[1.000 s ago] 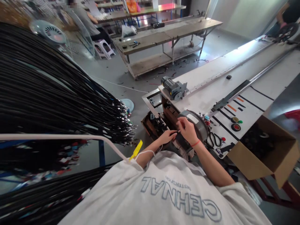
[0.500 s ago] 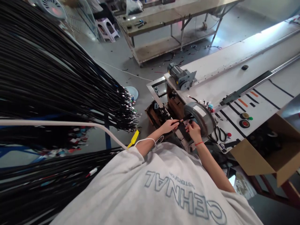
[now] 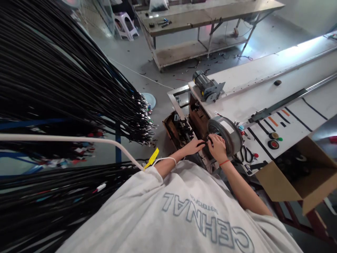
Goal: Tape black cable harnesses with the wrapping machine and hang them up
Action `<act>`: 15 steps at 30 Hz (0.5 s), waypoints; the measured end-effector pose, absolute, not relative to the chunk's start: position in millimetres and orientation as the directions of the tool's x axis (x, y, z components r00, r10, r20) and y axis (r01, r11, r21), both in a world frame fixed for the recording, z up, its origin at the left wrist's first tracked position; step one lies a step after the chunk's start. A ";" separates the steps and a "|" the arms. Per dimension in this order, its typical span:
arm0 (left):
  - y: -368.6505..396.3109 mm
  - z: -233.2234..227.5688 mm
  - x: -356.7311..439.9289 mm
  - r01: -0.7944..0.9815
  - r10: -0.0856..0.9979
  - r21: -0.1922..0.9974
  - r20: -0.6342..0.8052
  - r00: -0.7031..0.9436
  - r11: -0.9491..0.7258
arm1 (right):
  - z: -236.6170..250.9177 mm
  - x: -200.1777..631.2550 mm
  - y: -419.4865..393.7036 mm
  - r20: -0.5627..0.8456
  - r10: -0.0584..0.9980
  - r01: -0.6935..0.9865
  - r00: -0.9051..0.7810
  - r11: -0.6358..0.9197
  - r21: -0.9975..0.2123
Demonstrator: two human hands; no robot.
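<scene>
In front of my body, at the end of the white bench, my two hands are close together. My left hand is closed on a dark, thin black cable, of which only a short bit shows. My right hand has its fingers curled over the same spot, against the near side of a large grey round reel with a white label. Whatever lies under the right fingers is mostly hidden. Black-handled scissors lie on the bench right of the reel.
Thick bundles of black cables hang at my left. A motor is mounted at the bench corner. An open cardboard box stands at the right. Tape rolls and black and orange strips lie on the bench. A worktable stands behind.
My right hand has turned over, its back now upward and fingers closer to the left hand. The left hand has shifted slightly right and down. The view has moved a little.
</scene>
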State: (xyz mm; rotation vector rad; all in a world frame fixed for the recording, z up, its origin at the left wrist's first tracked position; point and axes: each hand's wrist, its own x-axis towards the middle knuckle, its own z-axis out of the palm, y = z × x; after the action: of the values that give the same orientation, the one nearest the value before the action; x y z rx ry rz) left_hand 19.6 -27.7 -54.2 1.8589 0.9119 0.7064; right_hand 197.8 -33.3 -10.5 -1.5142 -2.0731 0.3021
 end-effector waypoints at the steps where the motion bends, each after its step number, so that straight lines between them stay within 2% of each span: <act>1: -30.0 -52.9 20.4 0.339 0.835 0.886 0.093 0.542 -0.318 | -9.8 197.6 -38.7 0.313 0.917 0.817 -0.247 0.370 -0.443; 3: -35.8 -50.4 21.9 0.430 0.858 0.836 0.089 0.506 -0.340 | -8.7 194.8 -42.6 0.302 0.919 0.847 -0.254 0.362 -0.389; 7: -45.3 -46.1 22.2 0.547 0.874 0.762 0.050 0.484 -0.346 | -7.6 186.3 -28.4 0.186 0.958 0.905 -0.220 0.271 -0.327; 10: -45.4 -45.5 19.3 0.547 0.863 0.766 0.019 0.506 -0.338 | 3.2 181.9 -29.6 0.150 0.972 0.897 -0.180 0.225 -0.381; 12: -42.1 -45.0 19.5 0.488 0.856 0.806 0.044 0.515 -0.335 | 19.4 181.3 -46.6 0.214 0.945 0.824 -0.247 0.321 -0.467; 15: -32.4 -40.0 33.3 0.436 0.878 0.820 0.157 0.451 -0.371 | 52.2 189.4 -85.2 0.368 0.846 0.607 -0.386 0.533 -0.589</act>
State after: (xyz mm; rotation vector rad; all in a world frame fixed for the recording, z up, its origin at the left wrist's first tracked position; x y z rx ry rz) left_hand 33.3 -32.4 -40.0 1.9813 1.0975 0.7816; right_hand 189.4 -85.2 52.2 -1.1715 -2.1281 0.4779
